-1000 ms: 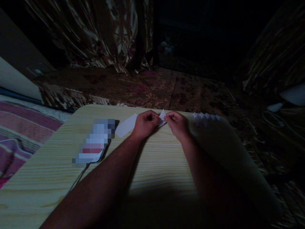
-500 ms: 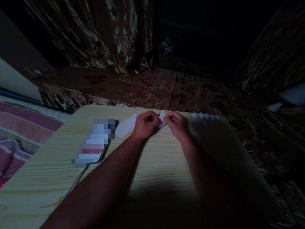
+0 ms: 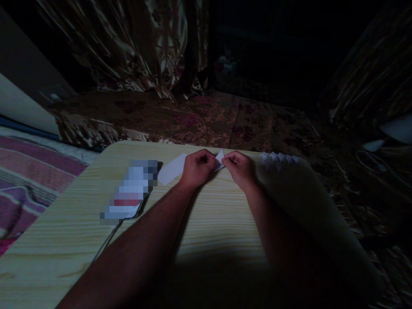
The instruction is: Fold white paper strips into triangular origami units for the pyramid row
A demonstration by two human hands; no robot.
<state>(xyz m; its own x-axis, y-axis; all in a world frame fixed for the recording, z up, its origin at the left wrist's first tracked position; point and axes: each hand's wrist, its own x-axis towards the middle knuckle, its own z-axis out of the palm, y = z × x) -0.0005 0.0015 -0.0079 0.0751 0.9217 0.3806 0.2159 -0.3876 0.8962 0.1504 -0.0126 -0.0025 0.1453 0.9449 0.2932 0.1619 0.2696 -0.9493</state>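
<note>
Between my two hands, near the table's far edge, is a small piece of folded white paper (image 3: pixel 220 157) with a pointed tip standing up. My left hand (image 3: pixel 198 167) is closed, its thumb and fingers pinching the paper's left side. From the other side my right hand (image 3: pixel 238 166) pinches the same paper between thumb and fingertips. Part of the paper is hidden by my fingers. Beside my left hand lies a flat white sheet of paper (image 3: pixel 172 169). To the right of my right hand stand several small folded white paper pieces (image 3: pixel 281 159), lined up close together.
A pixelated, phone-like device (image 3: pixel 130 191) with a cable (image 3: pixel 105 241) lies on the left of the light wooden table (image 3: pixel 222 227). Striped bedding (image 3: pixel 32 171) borders the table's left side. Beyond the far edge are a patterned cloth-covered surface (image 3: pixel 193 118) and curtains (image 3: pixel 167 51).
The whole view has shifted slightly to the right. The paper's tip leans a little more to the right; both hands keep their pinch on it.
</note>
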